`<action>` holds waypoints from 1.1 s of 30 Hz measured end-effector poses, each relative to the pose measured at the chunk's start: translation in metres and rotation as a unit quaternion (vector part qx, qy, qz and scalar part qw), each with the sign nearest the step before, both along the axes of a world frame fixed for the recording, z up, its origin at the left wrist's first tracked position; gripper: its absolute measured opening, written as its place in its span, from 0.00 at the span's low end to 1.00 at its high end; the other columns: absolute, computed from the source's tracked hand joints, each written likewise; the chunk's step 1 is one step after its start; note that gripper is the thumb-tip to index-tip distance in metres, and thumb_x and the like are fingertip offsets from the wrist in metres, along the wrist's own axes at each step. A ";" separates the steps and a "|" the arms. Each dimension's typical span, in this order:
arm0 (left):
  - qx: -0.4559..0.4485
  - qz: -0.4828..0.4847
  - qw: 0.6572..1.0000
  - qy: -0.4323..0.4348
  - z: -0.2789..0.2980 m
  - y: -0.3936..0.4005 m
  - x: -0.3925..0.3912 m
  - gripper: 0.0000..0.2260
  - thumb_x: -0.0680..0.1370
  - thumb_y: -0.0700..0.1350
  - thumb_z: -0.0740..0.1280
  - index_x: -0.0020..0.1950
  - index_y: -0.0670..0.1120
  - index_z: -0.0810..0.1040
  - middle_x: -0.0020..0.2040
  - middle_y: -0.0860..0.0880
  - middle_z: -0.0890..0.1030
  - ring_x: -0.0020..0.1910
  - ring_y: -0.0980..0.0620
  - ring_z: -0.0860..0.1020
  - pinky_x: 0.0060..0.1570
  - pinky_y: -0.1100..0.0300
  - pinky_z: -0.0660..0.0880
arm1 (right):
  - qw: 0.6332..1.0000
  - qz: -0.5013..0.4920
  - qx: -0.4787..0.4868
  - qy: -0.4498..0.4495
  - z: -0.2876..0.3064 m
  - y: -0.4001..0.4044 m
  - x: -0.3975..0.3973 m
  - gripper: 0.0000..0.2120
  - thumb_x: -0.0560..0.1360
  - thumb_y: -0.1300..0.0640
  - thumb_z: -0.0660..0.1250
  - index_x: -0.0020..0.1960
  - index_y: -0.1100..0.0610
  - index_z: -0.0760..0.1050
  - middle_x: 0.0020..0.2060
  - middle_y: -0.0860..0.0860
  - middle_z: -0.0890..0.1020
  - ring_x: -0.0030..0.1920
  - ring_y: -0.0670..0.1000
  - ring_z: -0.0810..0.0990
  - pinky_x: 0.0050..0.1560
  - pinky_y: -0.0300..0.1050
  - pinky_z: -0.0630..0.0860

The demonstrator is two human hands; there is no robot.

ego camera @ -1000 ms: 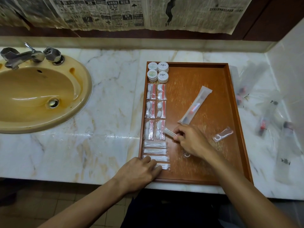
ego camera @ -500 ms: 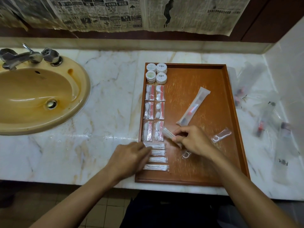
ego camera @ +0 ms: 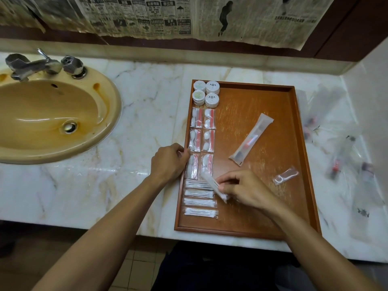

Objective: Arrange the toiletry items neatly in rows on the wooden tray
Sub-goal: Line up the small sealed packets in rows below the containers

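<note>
Four clear cotton-swab packets (ego camera: 199, 201) lie rowed at the near left of the brown wooden tray (ego camera: 302, 164). Right hand (ego camera: 243, 189) pinches a fifth packet (ego camera: 214, 185), probably swabs; lay it parallel. Left hand (ego camera: 169, 161), loosely curled, touches the tray's left rim.

Basin (ego camera: 52, 120): tan, oval, sunk in marble counter (ego camera: 147, 122), left.
Tap (ego camera: 31, 67): metal, behind basin.
Newspaper (ego camera: 147, 15): hung along wall above counter.
</note>
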State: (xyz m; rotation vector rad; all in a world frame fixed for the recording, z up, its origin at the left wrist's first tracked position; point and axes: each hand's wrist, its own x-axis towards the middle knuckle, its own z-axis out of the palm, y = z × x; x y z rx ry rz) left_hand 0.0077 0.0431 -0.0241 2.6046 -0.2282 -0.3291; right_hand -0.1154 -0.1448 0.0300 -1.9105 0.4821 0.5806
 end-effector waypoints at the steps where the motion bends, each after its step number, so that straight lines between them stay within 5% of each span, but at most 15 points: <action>1: 0.003 -0.004 1.000 -0.001 0.000 0.000 -0.001 0.19 0.79 0.60 0.62 0.57 0.47 0.81 0.48 0.50 0.84 0.45 0.49 0.80 0.42 0.60 0.73 | 1.000 0.023 -0.005 -0.012 -0.002 0.003 -0.003 0.09 0.72 0.62 0.72 0.49 0.50 0.83 0.40 0.45 0.83 0.41 0.40 0.80 0.43 0.35 0.75; 7: 0.007 0.001 1.000 -0.001 -0.002 0.000 -0.005 0.19 0.80 0.60 0.60 0.57 0.47 0.79 0.47 0.50 0.83 0.44 0.49 0.80 0.40 0.59 0.72 | 0.983 0.164 -0.083 -0.018 -0.013 0.031 -0.020 0.04 0.72 0.58 0.71 0.45 0.51 0.83 0.35 0.45 0.82 0.38 0.44 0.81 0.47 0.42 0.78; 11: 0.011 0.002 1.000 0.003 -0.003 -0.001 -0.006 0.18 0.80 0.60 0.60 0.57 0.47 0.78 0.46 0.50 0.83 0.42 0.51 0.79 0.39 0.60 0.70 | 0.960 0.229 -0.153 -0.056 -0.022 0.047 -0.031 0.08 0.73 0.54 0.69 0.51 0.50 0.82 0.47 0.48 0.83 0.47 0.48 0.79 0.51 0.43 0.76; 17: 0.015 -0.002 1.000 0.010 -0.001 -0.001 -0.007 0.19 0.80 0.61 0.59 0.58 0.47 0.77 0.48 0.50 0.83 0.39 0.55 0.74 0.37 0.61 0.67 | 0.922 0.302 -0.217 -0.109 -0.030 0.057 -0.036 0.08 0.72 0.58 0.64 0.48 0.53 0.81 0.44 0.50 0.81 0.45 0.53 0.79 0.43 0.46 0.77; 28: 0.021 -0.009 1.000 0.009 0.000 -0.002 -0.009 0.20 0.80 0.61 0.59 0.58 0.47 0.76 0.49 0.49 0.83 0.39 0.56 0.74 0.38 0.61 0.67 | 0.898 0.301 -0.276 -0.166 -0.033 0.063 -0.042 0.09 0.76 0.58 0.62 0.53 0.56 0.77 0.51 0.52 0.77 0.49 0.57 0.77 0.41 0.45 0.69; 33: 0.030 -0.011 0.999 0.005 0.000 -0.003 -0.009 0.20 0.80 0.60 0.59 0.59 0.46 0.76 0.50 0.49 0.83 0.40 0.55 0.74 0.38 0.61 0.66 | 0.877 0.339 -0.258 -0.223 -0.041 0.064 -0.042 0.04 0.73 0.58 0.67 0.45 0.54 0.80 0.40 0.50 0.77 0.41 0.54 0.78 0.34 0.45 0.73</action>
